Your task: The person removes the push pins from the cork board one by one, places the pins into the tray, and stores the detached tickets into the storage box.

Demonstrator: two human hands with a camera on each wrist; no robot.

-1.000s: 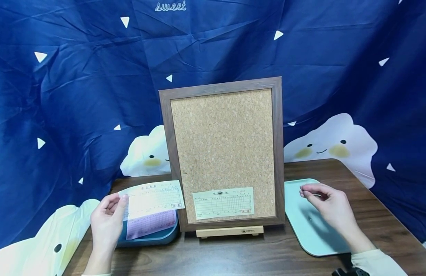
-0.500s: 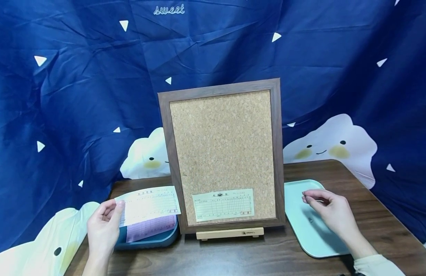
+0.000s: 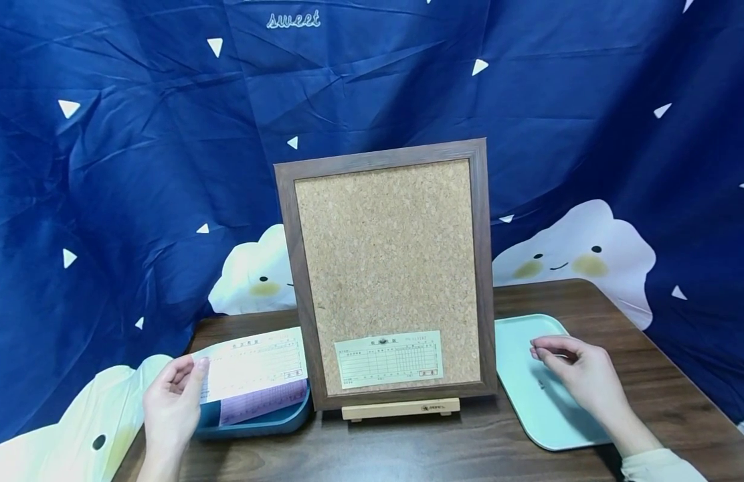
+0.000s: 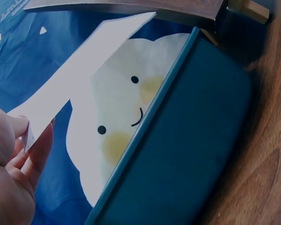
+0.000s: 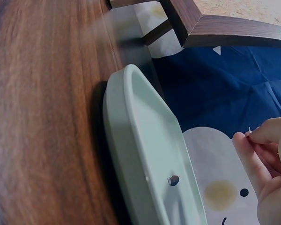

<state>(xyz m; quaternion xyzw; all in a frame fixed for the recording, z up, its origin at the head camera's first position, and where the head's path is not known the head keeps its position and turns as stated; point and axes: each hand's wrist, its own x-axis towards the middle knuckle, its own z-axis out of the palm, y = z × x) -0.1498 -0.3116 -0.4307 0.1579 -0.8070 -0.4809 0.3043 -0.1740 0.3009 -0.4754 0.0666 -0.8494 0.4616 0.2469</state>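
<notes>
My left hand (image 3: 174,405) pinches a pale printed receipt slip (image 3: 254,365) by its left end, holding it above a blue box (image 3: 269,427). A purple slip (image 3: 260,404) leans in that box. In the middle stands a framed cork board (image 3: 387,254). A pale green receipt slip (image 3: 390,368) is fixed low on the cork by a dark tack (image 3: 383,341). My right hand (image 3: 579,378) is raised over a mint tray (image 3: 522,361), thumb and forefinger pinching a thumbtack; its thin pin (image 5: 249,129) shows at the fingertips. Another thumbtack (image 5: 173,180) lies in the tray.
A small wooden stand (image 3: 402,407) props the board on the brown wood table (image 3: 372,452). Behind everything hangs a dark blue cloth (image 3: 372,80) printed with clouds and triangles.
My left hand has drifted left and slightly down with the slip, drawing it off the board's frame edge. My right hand has barely moved, still pinching. The head view has tilted a little upward.
</notes>
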